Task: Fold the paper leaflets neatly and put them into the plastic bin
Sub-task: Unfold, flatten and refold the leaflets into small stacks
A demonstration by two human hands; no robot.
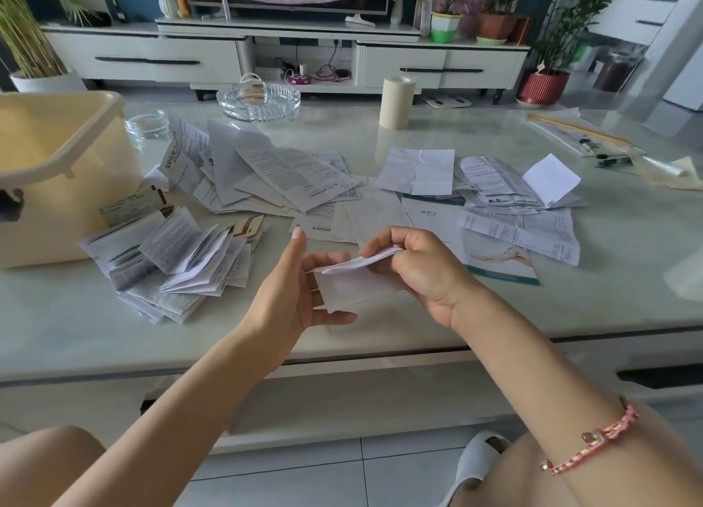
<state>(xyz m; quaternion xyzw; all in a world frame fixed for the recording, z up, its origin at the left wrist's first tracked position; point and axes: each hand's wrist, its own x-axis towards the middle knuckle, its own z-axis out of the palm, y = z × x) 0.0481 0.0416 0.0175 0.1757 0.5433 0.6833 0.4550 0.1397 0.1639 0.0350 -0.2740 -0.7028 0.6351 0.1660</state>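
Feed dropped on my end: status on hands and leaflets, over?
Right hand pinches a white leaflet, mid-fold; left hand open, supporting it. Folded pile beside plastic bin, none visible inside. Unfolded leaflets spread across table; nothing blocks bin.

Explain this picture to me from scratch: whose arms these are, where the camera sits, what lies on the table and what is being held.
There is no machine here. A person sits at a table, and the one picture comes from a wide-angle camera worn on their head, looking forward and down, so you see their own arms. The right hand pinches a partly folded white leaflet by its upper edge, while the left hand, fingers straight, supports it from the other side. On the table, a pile of folded leaflets lies to the left, beside the cream plastic bin they are meant for. Unfolded leaflets are spread across the middle and right. Further back stand a glass ashtray, a small glass dish and a beige roll.
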